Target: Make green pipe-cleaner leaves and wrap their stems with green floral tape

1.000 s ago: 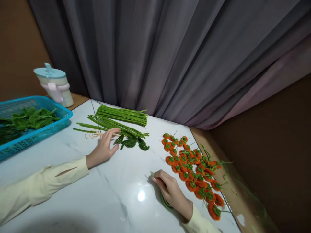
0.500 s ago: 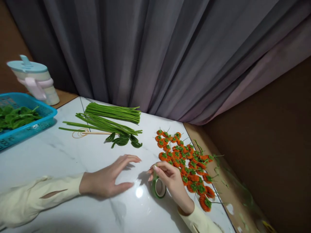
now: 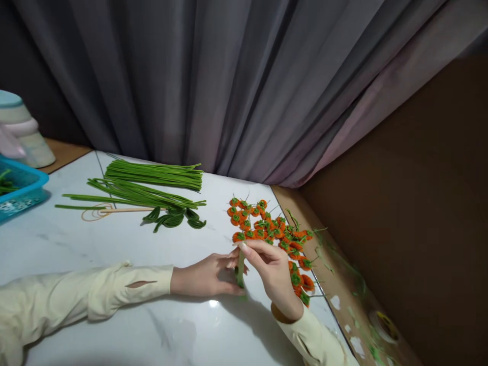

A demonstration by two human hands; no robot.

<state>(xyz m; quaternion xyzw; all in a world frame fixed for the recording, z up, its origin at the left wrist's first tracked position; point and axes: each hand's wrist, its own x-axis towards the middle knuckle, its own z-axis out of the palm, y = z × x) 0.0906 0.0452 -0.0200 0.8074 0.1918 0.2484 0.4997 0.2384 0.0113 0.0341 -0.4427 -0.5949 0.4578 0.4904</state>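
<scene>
A roll of green tape (image 3: 240,274), seen nearly edge-on, is between my two hands. My left hand (image 3: 208,276) reaches in from the left, its thumb and fingers closed on the lower part of the roll. Above it, my right hand (image 3: 273,272) pinches the strip of tape at the top between thumb and index finger. Just behind my right hand lie many small orange persimmon-like pieces (image 3: 261,233) with green tops and thin stems. Dark green fuzzy leaves (image 3: 173,218) rest to the upper left of my hands.
Bright green fuzzy stems (image 3: 152,175) lie in bundles at the back of the white table (image 3: 76,244). Near them is a thin wooden stick (image 3: 129,209). A blue basket (image 3: 28,190) and a lidded cup (image 3: 25,132) stand at left; another tape roll (image 3: 384,326) lies at right.
My left hand has moved right and closed on the tape roll, which was hanging from my right hand. The view has shifted, so the table things appear further left.
</scene>
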